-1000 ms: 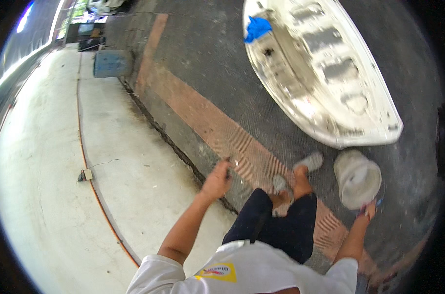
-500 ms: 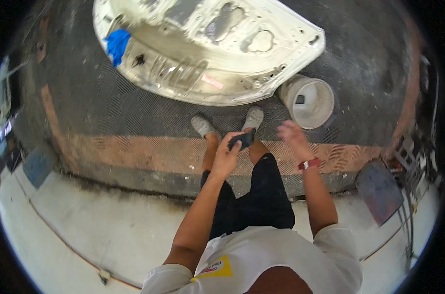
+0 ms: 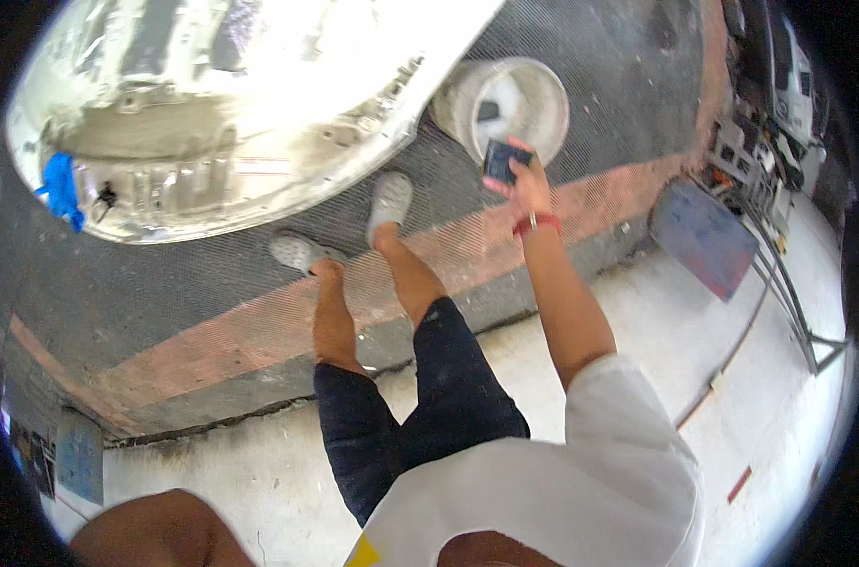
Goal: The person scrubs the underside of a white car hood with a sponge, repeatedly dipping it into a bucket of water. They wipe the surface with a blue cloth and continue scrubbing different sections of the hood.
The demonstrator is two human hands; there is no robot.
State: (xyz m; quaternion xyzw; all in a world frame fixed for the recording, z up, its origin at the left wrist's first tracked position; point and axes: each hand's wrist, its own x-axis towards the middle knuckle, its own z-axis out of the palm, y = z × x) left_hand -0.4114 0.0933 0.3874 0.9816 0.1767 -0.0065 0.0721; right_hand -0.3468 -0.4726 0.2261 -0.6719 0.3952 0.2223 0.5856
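Observation:
My right hand [image 3: 529,184], with a red band at the wrist, is closed on a small dark rectangular block [image 3: 508,162]. It holds the block over the near rim of a whitish bucket [image 3: 549,90], which lies tilted with its mouth facing me. Inside the bucket a second small dark piece [image 3: 487,111] shows against a white patch. Of my left arm only a bare part [image 3: 160,531] appears at the lower left edge; my left hand is out of the picture.
A large white car body panel [image 3: 188,203] lies at upper left, blue tape [image 3: 62,192] on it. My feet in grey clogs [image 3: 389,201] stand by its edge. A blue-grey board [image 3: 704,236] and metal frame parts [image 3: 798,326] are at right.
The dark block has passed from my left hand to my right hand, now at the bucket. My left hand has left the picture. The whole view has turned and shifted toward the right.

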